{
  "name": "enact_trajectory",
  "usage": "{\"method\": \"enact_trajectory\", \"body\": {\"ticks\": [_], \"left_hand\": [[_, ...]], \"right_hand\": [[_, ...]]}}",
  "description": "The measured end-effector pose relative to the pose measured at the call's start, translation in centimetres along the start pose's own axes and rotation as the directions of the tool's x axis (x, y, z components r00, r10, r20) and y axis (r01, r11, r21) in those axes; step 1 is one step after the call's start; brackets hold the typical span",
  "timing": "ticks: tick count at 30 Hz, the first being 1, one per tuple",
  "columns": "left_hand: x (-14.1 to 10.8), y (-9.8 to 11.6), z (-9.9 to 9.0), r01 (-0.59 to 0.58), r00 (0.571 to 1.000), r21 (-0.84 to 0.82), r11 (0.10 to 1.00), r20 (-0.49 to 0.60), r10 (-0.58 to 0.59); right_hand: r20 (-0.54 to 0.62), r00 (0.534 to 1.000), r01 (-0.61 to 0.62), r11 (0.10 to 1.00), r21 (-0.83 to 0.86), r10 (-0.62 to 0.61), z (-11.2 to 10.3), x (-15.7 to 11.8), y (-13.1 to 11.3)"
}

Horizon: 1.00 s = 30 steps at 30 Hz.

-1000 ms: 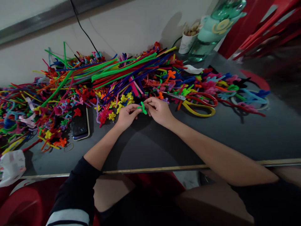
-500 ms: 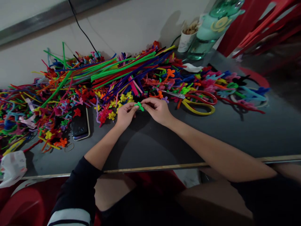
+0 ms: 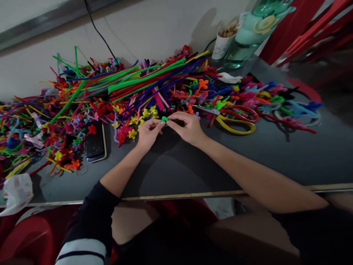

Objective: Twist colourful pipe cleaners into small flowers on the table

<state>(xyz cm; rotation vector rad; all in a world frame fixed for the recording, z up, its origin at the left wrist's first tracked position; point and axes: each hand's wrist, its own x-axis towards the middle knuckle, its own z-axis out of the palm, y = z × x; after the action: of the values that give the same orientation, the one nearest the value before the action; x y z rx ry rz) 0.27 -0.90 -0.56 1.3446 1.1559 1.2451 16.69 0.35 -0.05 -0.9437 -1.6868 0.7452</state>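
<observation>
A small green pipe-cleaner piece (image 3: pixel 164 119) is pinched between the fingertips of both hands, above the grey table. My left hand (image 3: pixel 149 133) grips its left side with thumb and forefinger, and my right hand (image 3: pixel 187 127) grips its right side. Just behind the hands lie yellow pipe-cleaner flowers (image 3: pixel 145 113). Long green pipe cleaners (image 3: pixel 146 78) rest in a bundle on top of the colourful pile. To the right of my right hand are scissors (image 3: pixel 236 119) with red and yellow handles.
A dark phone (image 3: pixel 95 142) with a red flower on it lies at the left. At the far left is a crumpled plastic bag (image 3: pixel 18 191). A green bottle (image 3: pixel 242 40) and a white cup (image 3: pixel 223 43) stand at the back. The table's front edge (image 3: pixel 182 196) runs below my forearms.
The green piece has turned between my fingers and now looks more compact. Both hands keep their pinch on it. The whole view has shifted slightly.
</observation>
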Motion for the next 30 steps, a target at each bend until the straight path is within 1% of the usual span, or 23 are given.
{"method": "enact_trajectory", "body": {"ticks": [2, 4, 5, 7, 10, 13, 18, 23, 27, 30], "left_hand": [[0.0, 0.3, -0.4, -0.104, 0.995, 0.111, 0.988, 0.015, 0.103], [0.2, 0.6, -0.9, -0.209, 0.978, 0.226, 0.951, 0.043, 0.204], [0.2, 0.7, -1.1, -0.247, 0.969, 0.267, 0.931, 0.067, 0.238], [0.4, 0.7, -1.4, -0.285, 0.958, 0.308, 0.908, 0.12, 0.26], [0.7, 0.5, -1.5, -0.253, 0.963, 0.334, 0.908, 0.177, 0.204], [0.8, 0.5, -1.4, -0.197, 0.971, 0.364, 0.91, 0.202, 0.129], [0.7, 0.7, -1.3, -0.129, 0.982, 0.427, 0.895, 0.179, 0.056], [0.3, 0.7, -1.2, -0.084, 0.98, 0.472, 0.877, 0.198, -0.013], [0.5, 0.5, -1.2, -0.019, 0.986, 0.493, 0.87, 0.154, -0.065], [0.7, 0.3, -1.2, -0.026, 0.99, 0.422, 0.906, 0.138, -0.036]], "right_hand": [[0.052, 0.998, -0.031, 1.0, 0.0, 0.031, -0.4, 0.2, 0.2], [0.147, 0.987, -0.067, 0.998, -0.019, 0.069, -0.9, 0.4, 0.5], [0.194, 0.977, -0.078, 0.996, -0.034, 0.083, -1.2, 0.5, 0.6], [0.272, 0.958, -0.08, 0.995, -0.064, 0.095, -1.6, 0.7, 0.9], [0.359, 0.929, -0.06, 0.994, -0.09, 0.088, -1.9, 0.9, 1.5], [0.397, 0.914, -0.04, 0.992, -0.123, 0.086, -1.9, 1.2, 1.8], [0.414, 0.906, 0.027, 0.967, -0.255, 0.084, -1.7, 1.0, 1.5], [0.4, 0.91, 0.051, 0.925, -0.377, 0.113, -1.3, 0.5, 1.4], [0.387, 0.915, 0.036, 0.929, -0.368, 0.118, -1.2, 0.6, 1.4], [0.365, 0.92, -0.019, 0.947, -0.321, 0.142, -1.2, 0.7, 1.3]]}}
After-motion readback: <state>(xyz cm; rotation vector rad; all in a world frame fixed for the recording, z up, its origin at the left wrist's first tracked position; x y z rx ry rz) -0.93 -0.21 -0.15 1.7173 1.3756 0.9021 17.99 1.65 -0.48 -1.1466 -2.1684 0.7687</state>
